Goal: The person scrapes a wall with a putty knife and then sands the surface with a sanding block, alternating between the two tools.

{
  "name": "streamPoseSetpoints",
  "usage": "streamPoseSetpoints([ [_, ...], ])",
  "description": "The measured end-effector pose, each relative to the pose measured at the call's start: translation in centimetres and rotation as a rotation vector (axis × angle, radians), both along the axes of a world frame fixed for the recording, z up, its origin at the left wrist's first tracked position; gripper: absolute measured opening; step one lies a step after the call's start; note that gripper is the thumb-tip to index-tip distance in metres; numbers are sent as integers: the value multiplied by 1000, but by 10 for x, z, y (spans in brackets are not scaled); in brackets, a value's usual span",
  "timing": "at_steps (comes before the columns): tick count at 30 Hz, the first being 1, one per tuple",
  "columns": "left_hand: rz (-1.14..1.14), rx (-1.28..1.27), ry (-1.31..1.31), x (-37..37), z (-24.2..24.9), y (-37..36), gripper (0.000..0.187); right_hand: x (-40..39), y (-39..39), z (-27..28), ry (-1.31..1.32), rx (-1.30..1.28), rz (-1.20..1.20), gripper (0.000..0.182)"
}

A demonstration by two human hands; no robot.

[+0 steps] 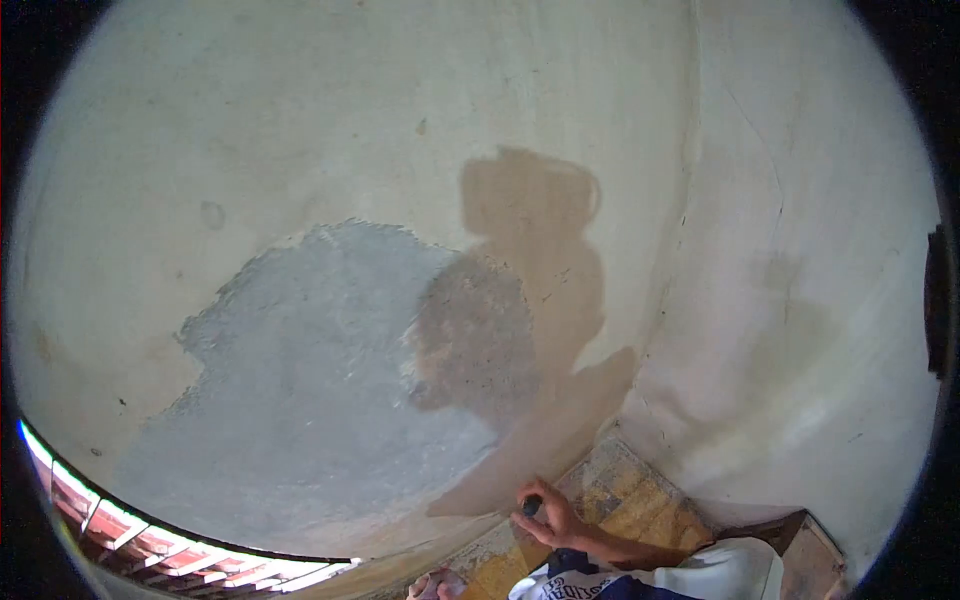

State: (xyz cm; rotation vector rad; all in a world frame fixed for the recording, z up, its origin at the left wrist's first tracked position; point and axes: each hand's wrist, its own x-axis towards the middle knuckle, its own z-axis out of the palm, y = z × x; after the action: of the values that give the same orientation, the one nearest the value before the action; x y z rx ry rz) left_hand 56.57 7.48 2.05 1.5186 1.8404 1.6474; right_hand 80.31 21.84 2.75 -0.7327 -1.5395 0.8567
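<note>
My right hand is closed around a tool whose dark rounded handle end pokes out between thumb and fingers. The rest of that tool is hidden, so its kind does not show. The hand is low in the view, just in front of the wall's lower part. My left hand is at the bottom edge, partly cut off, its fingers curled; what it holds, if anything, I cannot make out. Ahead, a large grey rough-edged patch interrupts the cream-painted wall.
A second wall meets the first at a corner on the right. Below lies a yellowish, dusty floor. A barred opening shows at lower left, a brown boxy object at lower right. My shadow falls across wall and patch.
</note>
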Motion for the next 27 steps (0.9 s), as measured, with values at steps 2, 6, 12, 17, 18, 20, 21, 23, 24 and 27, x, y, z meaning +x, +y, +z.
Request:
streamPoseSetpoints([
  [2, -32, -66, -198, 4, 27, -7, 29, 3, -33, -26, -182, -182, 83, 31],
  [6, 109, -38, -188, 3, 7, -22, 25, 17, -57, -23, -360, -84, 256, 28],
  [12, -192, -174, -3, -6, 18, -29, 13, 37, -18, 35, -483, -72, 303, 33],
  [17, -253, -285, -81, 1, 11, -39, 16, 52, -8, 91, -564, 386, 203, 46],
  [18, -264, -331, -114, 1, 6, -40, 17, 50, -6, 97, -552, 493, 198, 48],
  [20, -221, -329, -208, 22, 46, -44, 15, 44, -2, 107, -607, 599, 245, 45],
  [21, -203, -292, -177, 21, 35, -51, 14, 40, -1, 112, -631, 649, 274, 43],
  [23, -119, -227, -31, 28, 28, -60, 5, 27, -8, 129, -630, 889, 267, 40],
  [24, -73, -245, -152, 32, 27, -63, 5, 20, -10, 138, -620, 1013, 256, 38],
  [27, 91, -245, -498, 67, 72, -61, 22, 14, -17, 154, -522, 1119, 563, 26],
])
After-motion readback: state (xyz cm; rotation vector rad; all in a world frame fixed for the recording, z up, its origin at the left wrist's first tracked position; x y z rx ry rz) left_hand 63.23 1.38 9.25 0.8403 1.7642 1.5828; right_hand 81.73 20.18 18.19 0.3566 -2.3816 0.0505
